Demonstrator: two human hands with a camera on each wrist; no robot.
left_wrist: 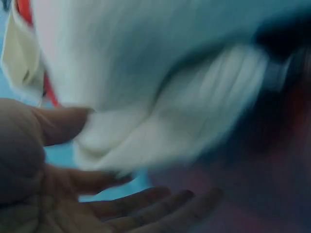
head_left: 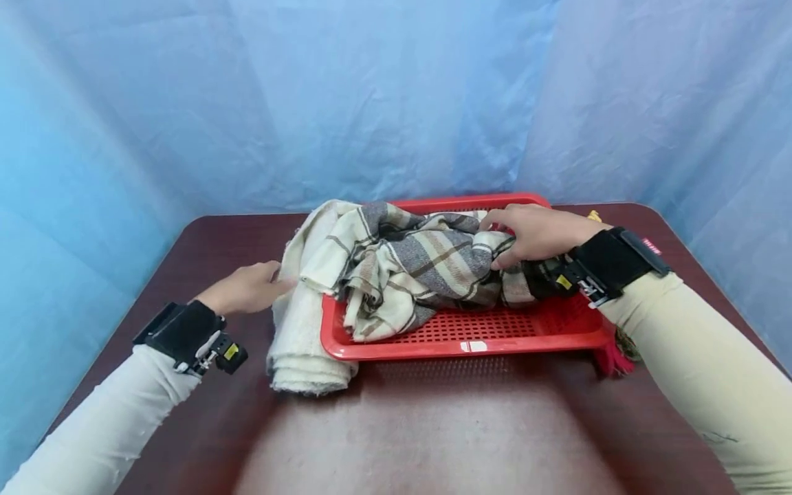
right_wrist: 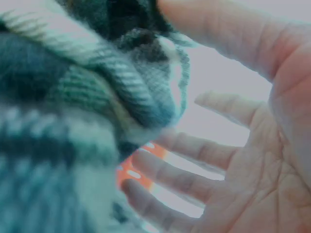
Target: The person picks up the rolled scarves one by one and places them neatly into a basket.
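Head view: right hand point(head_left: 535, 234) pinching plaid scarf point(head_left: 408, 265), left hand point(head_left: 247, 289) spread beside its cream fold.

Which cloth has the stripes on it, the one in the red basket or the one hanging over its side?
The plaid scarf in the red basket has grey and tan stripes. The cream cloth draped over the basket's left edge onto the table is plain.

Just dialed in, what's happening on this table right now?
A person is handling a plaid scarf bunched in a red perforated tray on a dark table. The right hand grips the scarf's folds at the tray's right end. The left hand, fingers fairly straight, is at the cream-coloured end of the cloth that spills over the tray's left edge onto the table. Blue sheeting hangs behind.
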